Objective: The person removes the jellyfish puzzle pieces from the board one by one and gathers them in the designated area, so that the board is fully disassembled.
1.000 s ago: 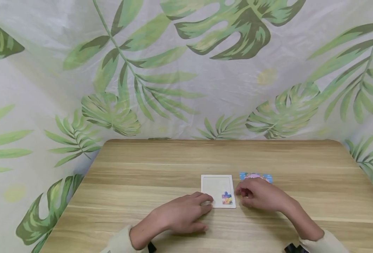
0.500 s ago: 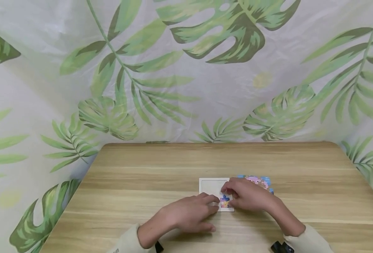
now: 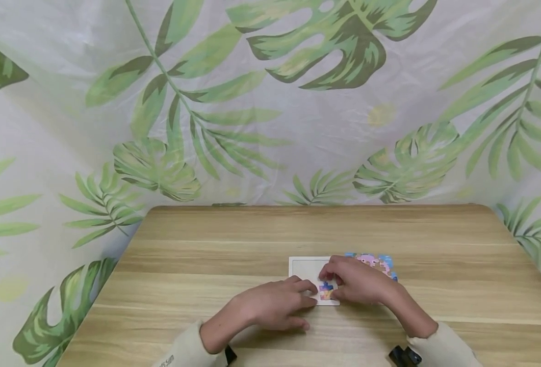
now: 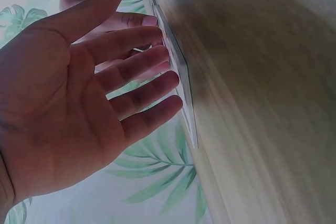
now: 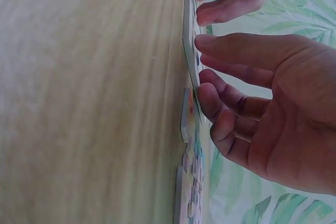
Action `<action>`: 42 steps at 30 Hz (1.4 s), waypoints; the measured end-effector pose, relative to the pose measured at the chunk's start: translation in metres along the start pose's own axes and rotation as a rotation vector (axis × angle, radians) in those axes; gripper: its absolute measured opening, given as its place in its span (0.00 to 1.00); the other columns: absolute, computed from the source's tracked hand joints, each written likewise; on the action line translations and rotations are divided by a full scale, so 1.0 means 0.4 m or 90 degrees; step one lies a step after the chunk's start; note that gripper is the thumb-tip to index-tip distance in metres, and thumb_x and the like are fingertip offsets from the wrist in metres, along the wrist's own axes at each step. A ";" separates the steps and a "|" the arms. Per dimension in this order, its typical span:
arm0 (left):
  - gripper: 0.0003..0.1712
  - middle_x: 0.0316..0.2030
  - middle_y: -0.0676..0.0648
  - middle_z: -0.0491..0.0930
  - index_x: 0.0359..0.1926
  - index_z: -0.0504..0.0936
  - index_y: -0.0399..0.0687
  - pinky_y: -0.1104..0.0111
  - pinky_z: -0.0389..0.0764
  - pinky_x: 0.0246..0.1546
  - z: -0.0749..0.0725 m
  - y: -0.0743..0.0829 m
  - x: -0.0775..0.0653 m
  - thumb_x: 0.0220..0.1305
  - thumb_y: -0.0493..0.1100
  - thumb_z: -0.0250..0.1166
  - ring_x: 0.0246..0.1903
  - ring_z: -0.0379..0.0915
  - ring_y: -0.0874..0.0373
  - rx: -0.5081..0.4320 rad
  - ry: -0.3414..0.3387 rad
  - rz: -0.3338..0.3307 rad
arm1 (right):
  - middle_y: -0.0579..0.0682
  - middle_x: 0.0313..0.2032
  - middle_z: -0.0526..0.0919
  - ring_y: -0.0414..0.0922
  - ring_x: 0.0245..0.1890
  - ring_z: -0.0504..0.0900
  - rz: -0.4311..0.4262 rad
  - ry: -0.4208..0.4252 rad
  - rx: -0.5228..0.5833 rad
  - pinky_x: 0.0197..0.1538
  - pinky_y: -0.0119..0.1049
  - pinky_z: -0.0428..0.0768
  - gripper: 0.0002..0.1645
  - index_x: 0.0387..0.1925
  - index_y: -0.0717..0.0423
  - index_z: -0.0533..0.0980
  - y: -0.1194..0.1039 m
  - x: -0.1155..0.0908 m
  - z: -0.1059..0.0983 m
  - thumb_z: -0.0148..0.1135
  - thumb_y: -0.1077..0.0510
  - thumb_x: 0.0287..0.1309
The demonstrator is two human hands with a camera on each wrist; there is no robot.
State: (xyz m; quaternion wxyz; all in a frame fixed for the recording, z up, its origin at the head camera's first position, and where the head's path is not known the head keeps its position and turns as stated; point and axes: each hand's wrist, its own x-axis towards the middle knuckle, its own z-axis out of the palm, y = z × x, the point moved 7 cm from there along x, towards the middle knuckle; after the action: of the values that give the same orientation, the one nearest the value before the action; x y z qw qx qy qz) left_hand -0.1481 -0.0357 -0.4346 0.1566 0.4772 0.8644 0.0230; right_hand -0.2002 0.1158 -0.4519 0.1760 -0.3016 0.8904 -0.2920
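A white puzzle tray [image 3: 303, 267] with a thin inner outline lies flat on the table. Colourful puzzle pieces [image 3: 327, 294] in blue, purple and yellow sit in its lower right corner. My left hand [image 3: 275, 306] rests its straight, slightly spread fingertips on the tray's near left part; in the left wrist view the thumb stands away from the tray. From the right, my right hand [image 3: 361, 278] reaches over the tray, thumb and bent index finger pinching about a blue puzzle piece, mostly hidden by the fingers. Its other fingers curl toward the palm in the right wrist view.
Just right of the tray, partly behind the right hand, lie several loose puzzle pieces [image 3: 369, 260] in pink and blue, some overlapping in the right wrist view. The wooden table [image 3: 233, 234] ends at a leaf-patterned cloth [image 3: 261, 153] behind.
My right hand has moved left from beside the loose pieces to over the tray's corner, then barely shifted. The left hand has slid slightly right along the tray.
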 end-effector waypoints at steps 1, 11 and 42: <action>0.27 0.72 0.53 0.75 0.69 0.83 0.56 0.68 0.78 0.68 0.001 -0.002 0.000 0.77 0.60 0.65 0.70 0.71 0.58 -0.002 0.000 -0.002 | 0.43 0.43 0.81 0.41 0.41 0.76 0.001 -0.002 0.003 0.44 0.32 0.77 0.19 0.52 0.53 0.86 -0.001 0.001 0.000 0.77 0.64 0.58; 0.27 0.73 0.53 0.74 0.69 0.83 0.55 0.68 0.78 0.68 0.010 -0.011 -0.001 0.76 0.59 0.66 0.71 0.70 0.58 -0.030 -0.002 -0.006 | 0.42 0.39 0.81 0.40 0.37 0.75 -0.023 -0.008 0.005 0.41 0.30 0.75 0.13 0.44 0.50 0.88 -0.004 0.007 0.004 0.76 0.66 0.58; 0.27 0.73 0.53 0.74 0.67 0.84 0.55 0.70 0.77 0.68 0.012 -0.003 -0.007 0.75 0.61 0.67 0.72 0.68 0.58 -0.005 0.003 -0.003 | 0.42 0.39 0.80 0.36 0.34 0.74 -0.049 -0.007 0.006 0.39 0.29 0.74 0.14 0.44 0.47 0.87 -0.011 0.000 0.006 0.78 0.63 0.57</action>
State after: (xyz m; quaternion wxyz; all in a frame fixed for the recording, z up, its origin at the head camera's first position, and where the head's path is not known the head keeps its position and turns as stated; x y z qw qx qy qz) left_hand -0.1464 -0.0392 -0.4387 0.1568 0.4748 0.8656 0.0272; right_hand -0.1972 0.1119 -0.4509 0.1708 -0.3363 0.8758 -0.3011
